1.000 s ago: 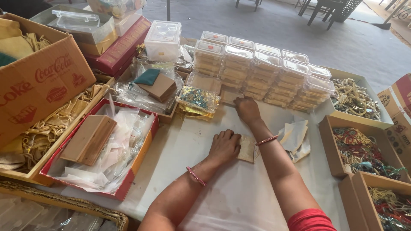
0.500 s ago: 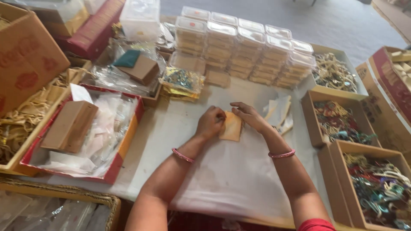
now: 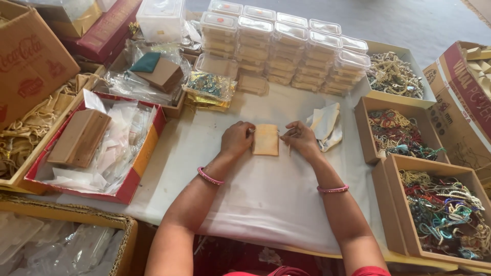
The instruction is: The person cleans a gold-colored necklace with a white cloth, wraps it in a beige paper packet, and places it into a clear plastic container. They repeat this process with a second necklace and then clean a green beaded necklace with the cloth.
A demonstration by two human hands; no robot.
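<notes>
- Covering the table, a white sheet (image 3: 266,189) lies under both forearms and everything at the centre.
- At far left stands a big cardboard box (image 3: 25,61), with a tray of pale cords (image 3: 25,138) just beside it.
- A red-rimmed tray (image 3: 140,168) near the left arm holds clear bags and a brown block (image 3: 79,137).
- Behind the hands, clear lidded boxes (image 3: 286,46) are stacked in rows.
- Three open cartons sit on the right: the far one (image 3: 394,74) holds pale beads, the middle one (image 3: 396,133) and the near one (image 3: 442,209) hold tangled coloured beads.
- A glittery packet (image 3: 209,87) lies between the stacks and the red-rimmed tray.
- White cloth scraps (image 3: 325,125) lie just beside the right hand.
- The left hand (image 3: 237,139) is curled, its fingertips pinching the left edge of the pouch.
- The right hand (image 3: 300,139) is curled at the right edge; its fingertips pinch something thin there, and whether that is the pouch's edge or a cord I cannot tell.
- A small tan pouch (image 3: 266,139) lies flat on the sheet between the two hands, at the table's middle.
- Each wrist wears a pink bangle (image 3: 209,177).
</notes>
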